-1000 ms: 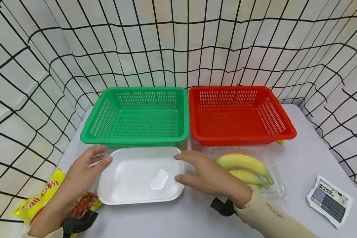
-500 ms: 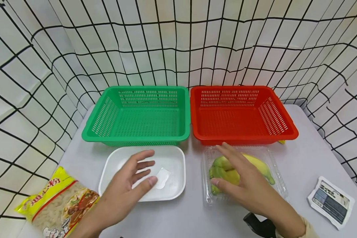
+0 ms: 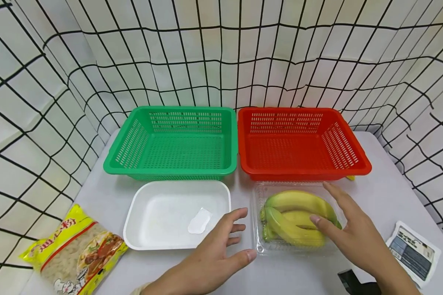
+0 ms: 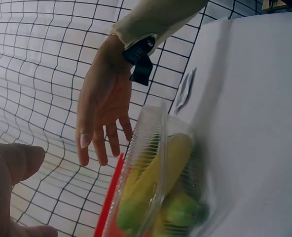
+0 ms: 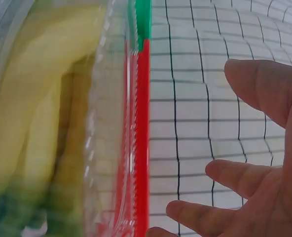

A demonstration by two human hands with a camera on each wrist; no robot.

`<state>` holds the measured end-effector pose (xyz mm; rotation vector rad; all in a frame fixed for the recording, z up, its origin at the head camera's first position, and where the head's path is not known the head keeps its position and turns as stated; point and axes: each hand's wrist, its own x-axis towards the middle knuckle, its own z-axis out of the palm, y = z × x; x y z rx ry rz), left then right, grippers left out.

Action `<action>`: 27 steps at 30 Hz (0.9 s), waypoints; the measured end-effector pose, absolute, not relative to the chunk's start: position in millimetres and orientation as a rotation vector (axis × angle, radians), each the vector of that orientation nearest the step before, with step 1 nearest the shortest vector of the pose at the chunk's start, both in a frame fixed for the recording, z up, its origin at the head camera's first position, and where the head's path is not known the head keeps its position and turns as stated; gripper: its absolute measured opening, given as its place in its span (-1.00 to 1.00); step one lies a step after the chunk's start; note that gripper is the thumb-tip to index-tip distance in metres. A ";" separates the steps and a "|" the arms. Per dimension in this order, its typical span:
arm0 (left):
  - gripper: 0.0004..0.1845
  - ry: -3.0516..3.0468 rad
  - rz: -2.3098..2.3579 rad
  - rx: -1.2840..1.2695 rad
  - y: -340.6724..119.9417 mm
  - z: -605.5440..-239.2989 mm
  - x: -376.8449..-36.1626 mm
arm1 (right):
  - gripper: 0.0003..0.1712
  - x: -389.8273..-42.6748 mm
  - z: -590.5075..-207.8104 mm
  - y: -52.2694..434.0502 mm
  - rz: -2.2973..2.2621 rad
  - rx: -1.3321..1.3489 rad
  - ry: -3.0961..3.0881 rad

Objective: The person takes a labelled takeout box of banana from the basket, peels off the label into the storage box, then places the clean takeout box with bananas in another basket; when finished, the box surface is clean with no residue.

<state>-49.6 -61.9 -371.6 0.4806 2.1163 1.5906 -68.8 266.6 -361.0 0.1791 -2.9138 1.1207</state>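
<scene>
Yellow-green bananas (image 3: pixel 299 221) lie inside a clear plastic clamshell box (image 3: pixel 259 241) in front of the red basket. My right hand (image 3: pixel 358 233) hovers over the right side of the box, fingers spread, and holds nothing. To the left of the box is my left hand (image 3: pixel 214 258), thumb and fingers apart around air, near the corner of a white tray (image 3: pixel 158 213). In the left wrist view the right hand (image 4: pixel 104 108) hangs above the box, fingers extended. The right wrist view has the bananas (image 5: pixel 42 113) close by, with the fingers (image 5: pixel 254 177) clear of the box.
A green basket (image 3: pixel 184 151) and a red basket (image 3: pixel 299 151) stand side by side at the back. A yellow pasta bag (image 3: pixel 81 254) lies at the left, a white packet (image 3: pixel 415 252) at the right. Black wire mesh (image 3: pixel 229 57) encloses the table.
Both hands have moved right: the left from the tray's left side past its right corner, the right from the tray's right end to the box's right side. Both remain without anything in them.
</scene>
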 end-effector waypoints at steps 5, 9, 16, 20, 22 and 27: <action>-0.15 2.128 1.541 0.470 -44.6 -378.8 -51.7 | 0.04 -75.6 -372.1 284.2 1.115 0.073 -2.995; -0.07 2.122 1.533 0.483 -33.7 -384.4 -52.8 | 0.04 -78.6 -379.9 294.7 1.164 0.021 -3.010; 0.04 2.157 1.558 0.466 -22.6 -400.9 -54.0 | 0.09 -83.1 -389.8 305.6 1.274 -0.060 -3.055; 0.07 2.157 1.555 0.470 -19.6 -410.3 -56.4 | 0.12 -84.9 -394.5 311.2 1.322 -0.113 -3.099; 0.07 2.147 1.558 0.461 -18.8 -413.8 -58.2 | 0.13 -85.6 -396.7 313.0 1.347 -0.118 -3.106; 0.08 2.115 1.586 0.431 -16.5 -417.7 -61.1 | 0.11 -86.3 -400.7 317.6 1.376 -0.116 -3.118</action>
